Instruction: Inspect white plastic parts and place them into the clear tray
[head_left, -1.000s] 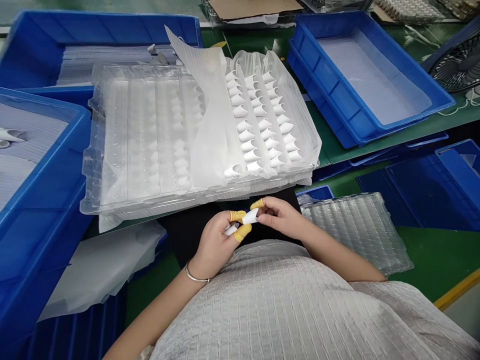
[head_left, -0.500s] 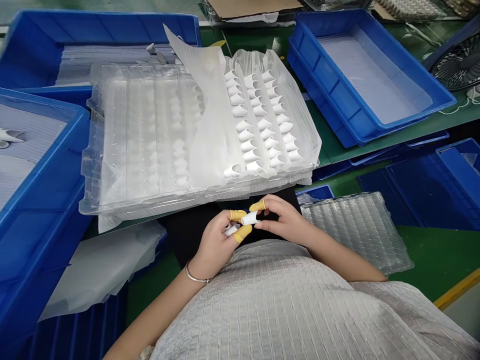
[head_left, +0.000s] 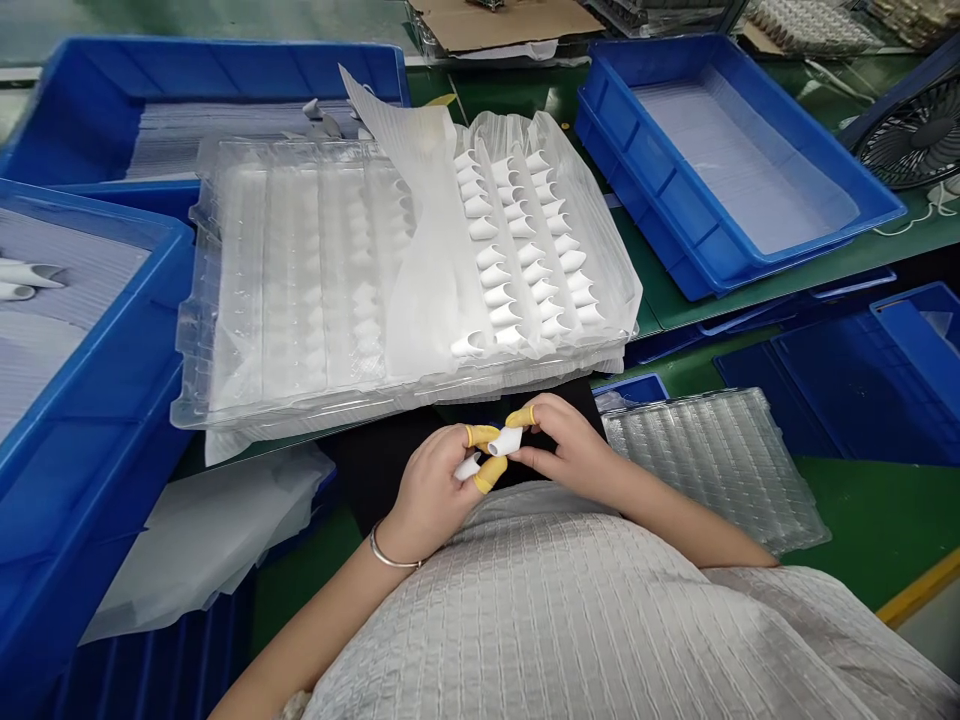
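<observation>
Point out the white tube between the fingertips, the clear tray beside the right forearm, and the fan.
White tube (head_left: 506, 441): head view, middle of its side.
Clear tray (head_left: 716, 470): head view, ridged surface.
Fan (head_left: 916, 136): head view, front grille.

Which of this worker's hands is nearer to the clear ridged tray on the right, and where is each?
Right. The right hand is just left of the clear ridged tray; the left hand is farther left, beyond the right hand.

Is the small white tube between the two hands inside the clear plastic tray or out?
Out. Left hand and right hand hold the small white tube outside the near edge of the clear plastic tray.
</observation>
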